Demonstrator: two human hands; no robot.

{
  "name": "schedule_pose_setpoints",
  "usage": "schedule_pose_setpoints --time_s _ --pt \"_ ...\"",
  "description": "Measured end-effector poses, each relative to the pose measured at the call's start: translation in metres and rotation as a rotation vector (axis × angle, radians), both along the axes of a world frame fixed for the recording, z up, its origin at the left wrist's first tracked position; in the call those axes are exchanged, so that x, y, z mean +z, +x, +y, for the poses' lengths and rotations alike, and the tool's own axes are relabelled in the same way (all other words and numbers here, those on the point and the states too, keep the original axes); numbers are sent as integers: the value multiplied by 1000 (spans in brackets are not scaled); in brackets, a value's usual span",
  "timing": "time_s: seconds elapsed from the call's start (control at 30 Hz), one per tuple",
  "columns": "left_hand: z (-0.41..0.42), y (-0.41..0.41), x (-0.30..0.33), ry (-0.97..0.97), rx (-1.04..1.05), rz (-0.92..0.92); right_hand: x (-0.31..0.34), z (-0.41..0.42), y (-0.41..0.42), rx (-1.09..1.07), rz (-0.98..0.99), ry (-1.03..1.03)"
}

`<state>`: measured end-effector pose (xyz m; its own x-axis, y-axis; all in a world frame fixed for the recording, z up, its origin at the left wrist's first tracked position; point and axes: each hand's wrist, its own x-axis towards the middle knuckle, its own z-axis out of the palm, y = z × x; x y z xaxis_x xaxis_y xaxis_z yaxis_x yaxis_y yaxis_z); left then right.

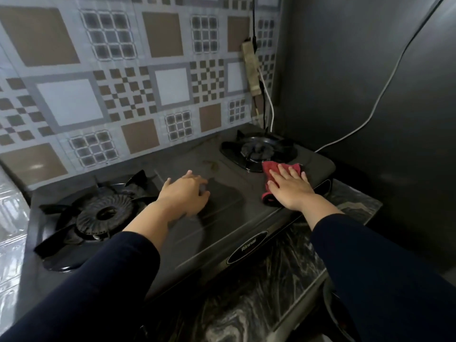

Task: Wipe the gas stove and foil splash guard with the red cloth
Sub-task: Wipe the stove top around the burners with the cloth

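A black two-burner gas stove [222, 218] sits on a marbled counter. Its left burner [103, 213] and right burner [259, 150] both carry black pan supports. My right hand [288, 188] lies flat, palm down, on the red cloth [270, 169], pressing it onto the stove top just in front of the right burner. My left hand [187, 193] rests on the stove's middle panel with its fingers curled and nothing in it. The foil splash guard [111, 82], patterned with brown, white and grey squares, stands behind the stove.
A power strip [251, 70] hangs on the guard's right edge, with black and white cables [271, 114] running down behind the right burner. A dark wall [370, 95] closes the right side. The marbled counter [246, 304] runs along the stove's front.
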<state>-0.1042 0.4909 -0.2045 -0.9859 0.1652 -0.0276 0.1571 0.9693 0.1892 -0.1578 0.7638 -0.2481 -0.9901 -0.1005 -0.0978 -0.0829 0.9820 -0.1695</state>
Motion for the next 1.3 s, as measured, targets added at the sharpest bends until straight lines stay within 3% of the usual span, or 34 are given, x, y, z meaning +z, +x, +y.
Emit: schedule_pose_setpoints --time_s 0.33,0.77,1.03,1.3 --pt "57 -64 -1 83 24 78 3 55 -52 -1 58 -93" --pt "67 -79 -9 74 104 144 13 103 -129 -45 -26 34" --pt "65 -66 -3 73 96 113 4 91 -78 -22 9 2" --pt "36 -47 -5 86 70 59 -7 20 -5 105 80 -24"
